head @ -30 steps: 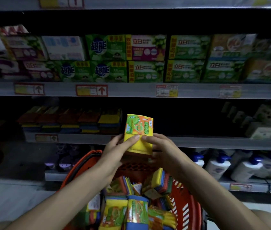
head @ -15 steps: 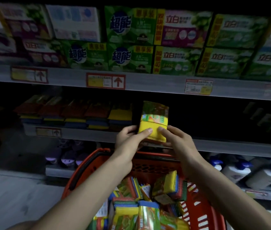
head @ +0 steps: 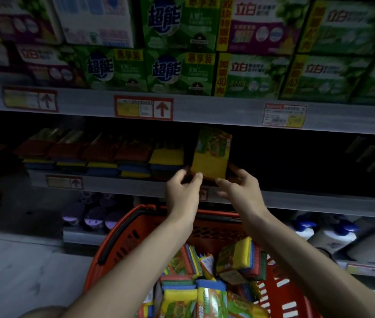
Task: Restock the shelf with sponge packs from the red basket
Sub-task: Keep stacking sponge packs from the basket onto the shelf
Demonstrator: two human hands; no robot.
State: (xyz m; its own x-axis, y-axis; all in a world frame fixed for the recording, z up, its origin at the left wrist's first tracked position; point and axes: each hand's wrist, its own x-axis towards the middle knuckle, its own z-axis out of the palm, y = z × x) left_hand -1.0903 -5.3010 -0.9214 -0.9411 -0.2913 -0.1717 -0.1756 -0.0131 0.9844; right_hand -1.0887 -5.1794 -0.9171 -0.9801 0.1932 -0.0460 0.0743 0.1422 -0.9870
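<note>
A yellow sponge pack (head: 211,154) with a green and orange label stands tilted on the dark middle shelf (head: 122,188), just right of a row of stacked sponge packs (head: 104,157). My left hand (head: 183,191) pinches its lower left corner. My right hand (head: 239,188) touches its lower right corner with fingers spread. The red basket (head: 122,232) sits below my forearms, holding several more sponge packs (head: 207,278).
Green and purple soap boxes (head: 182,72) fill the shelf above, with price tags (head: 144,109) on its edge. The middle shelf right of the held pack is dark. White pump bottles (head: 333,235) stand on the bottom shelf right, purple-capped items (head: 94,220) left.
Both hands carried the pack up from above the basket and forward into the middle shelf, beside the stacked row. The view has moved closer to the shelf.
</note>
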